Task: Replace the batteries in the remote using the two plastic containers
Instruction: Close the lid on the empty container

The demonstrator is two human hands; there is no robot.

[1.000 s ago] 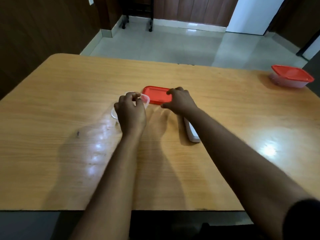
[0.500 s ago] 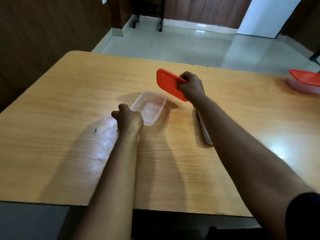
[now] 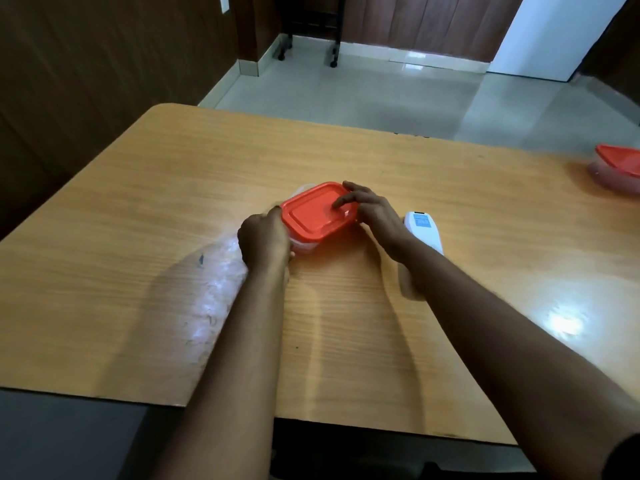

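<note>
Container (image 3: 302, 246) gripped by left hand (image 3: 265, 242) | lid (image 3: 313, 218) atop, held by right hand (image 3: 376, 212)

I saw a red lid (image 3: 317, 211), a clear container (image 3: 304, 247), a white remote (image 3: 427, 237) with a blue label (image 3: 421, 221) — and the table (image 3: 173, 202) tan, streaked with wood grain.

Dim indoor light; the brightest area is a white door panel (image 3: 547, 29) far beyond the fingers (image 3: 341, 202), mirrored as sheen on the floor tiles (image 3: 346, 98). Glare pools on the table (image 3: 138, 202): a pale smear just behind the left hand (image 3: 265, 242), a rounder hot spot well right of the right hand (image 3: 375, 213). The red lid (image 3: 311, 216) under them tints the wood beside it; the clear container (image 3: 304, 245) beneath is faint. Soft shadows trail the forearms (image 3: 242, 341). Table edges bow; a second container (image 3: 620, 164) far right is blurred
</note>
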